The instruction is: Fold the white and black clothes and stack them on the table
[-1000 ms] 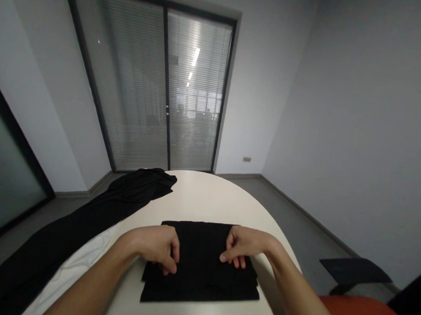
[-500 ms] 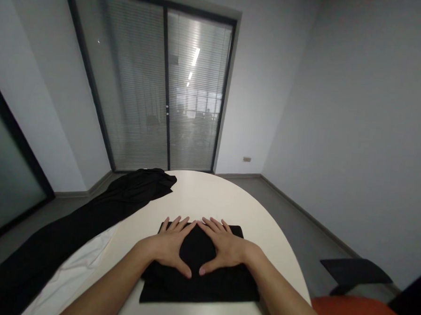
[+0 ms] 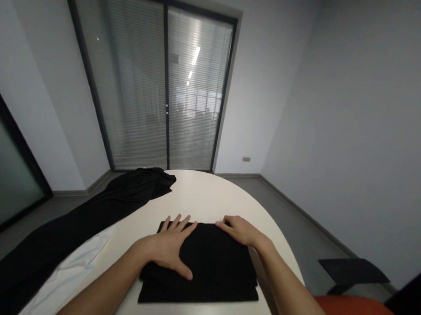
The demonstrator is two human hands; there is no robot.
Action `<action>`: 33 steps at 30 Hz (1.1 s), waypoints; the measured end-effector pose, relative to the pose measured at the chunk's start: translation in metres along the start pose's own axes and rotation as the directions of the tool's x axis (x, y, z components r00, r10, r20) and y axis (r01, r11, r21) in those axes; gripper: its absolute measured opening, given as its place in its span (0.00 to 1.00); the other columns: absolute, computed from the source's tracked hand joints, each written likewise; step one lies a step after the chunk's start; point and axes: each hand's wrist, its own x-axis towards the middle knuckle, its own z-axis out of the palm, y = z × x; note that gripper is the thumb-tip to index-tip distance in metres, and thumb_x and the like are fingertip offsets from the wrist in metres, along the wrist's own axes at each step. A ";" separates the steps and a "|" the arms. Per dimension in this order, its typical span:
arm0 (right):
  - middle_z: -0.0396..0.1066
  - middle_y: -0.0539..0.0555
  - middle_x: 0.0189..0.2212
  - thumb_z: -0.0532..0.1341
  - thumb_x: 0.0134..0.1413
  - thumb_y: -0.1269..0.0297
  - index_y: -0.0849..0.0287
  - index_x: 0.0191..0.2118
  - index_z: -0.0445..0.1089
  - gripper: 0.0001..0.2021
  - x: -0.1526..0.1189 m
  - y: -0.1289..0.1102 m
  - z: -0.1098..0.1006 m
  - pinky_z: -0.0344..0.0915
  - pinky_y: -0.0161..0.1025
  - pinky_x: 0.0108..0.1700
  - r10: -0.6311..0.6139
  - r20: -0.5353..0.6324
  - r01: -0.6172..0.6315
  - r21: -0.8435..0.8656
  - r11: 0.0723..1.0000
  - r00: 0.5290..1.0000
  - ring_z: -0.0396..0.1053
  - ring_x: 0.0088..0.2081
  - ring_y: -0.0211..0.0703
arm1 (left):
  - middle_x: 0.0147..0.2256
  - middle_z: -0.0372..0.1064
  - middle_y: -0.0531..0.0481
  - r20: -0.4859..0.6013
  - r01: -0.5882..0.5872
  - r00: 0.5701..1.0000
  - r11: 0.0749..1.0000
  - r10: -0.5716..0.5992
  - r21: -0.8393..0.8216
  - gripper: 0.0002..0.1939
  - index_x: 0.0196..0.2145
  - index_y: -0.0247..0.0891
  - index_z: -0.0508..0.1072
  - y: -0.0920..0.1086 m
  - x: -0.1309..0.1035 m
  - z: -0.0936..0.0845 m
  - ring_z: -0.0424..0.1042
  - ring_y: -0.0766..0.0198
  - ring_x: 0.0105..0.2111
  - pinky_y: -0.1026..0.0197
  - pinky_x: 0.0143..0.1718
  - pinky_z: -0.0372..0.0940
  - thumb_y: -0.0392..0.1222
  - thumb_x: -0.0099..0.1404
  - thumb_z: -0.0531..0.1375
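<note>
A folded black cloth (image 3: 215,270) lies flat near the front of the white round table (image 3: 208,192). My left hand (image 3: 173,245) rests on its left part with the fingers spread and the thumb stretched toward the middle. At the cloth's far right corner is my right hand (image 3: 240,228), its fingers curled over the far edge and its thumb on top, pinching the fabric there. The fingertips of that hand are partly hidden.
Along the table's left side lies a long heap of black fabric (image 3: 87,212), with white cloth (image 3: 74,268) beside it. An orange chair (image 3: 361,313) with a black armrest (image 3: 354,271) stands at the lower right. Beyond the table is a glass partition (image 3: 140,88).
My right hand has lifted off the cloth's middle and moved to its far right corner, its fingers going from spread to pinched. My left hand has stayed in place.
</note>
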 end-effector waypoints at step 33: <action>0.75 0.58 0.47 0.59 0.59 0.46 0.59 0.46 0.74 0.21 0.033 0.057 0.012 0.66 0.42 0.50 0.180 -0.427 -0.045 0.307 0.951 0.886 0.73 0.44 0.48 | 0.52 0.72 0.38 -0.656 0.041 0.652 0.882 -0.379 -0.469 0.20 0.49 0.32 0.73 -0.080 0.041 0.009 0.71 0.54 0.53 0.54 0.59 0.61 0.47 0.64 0.55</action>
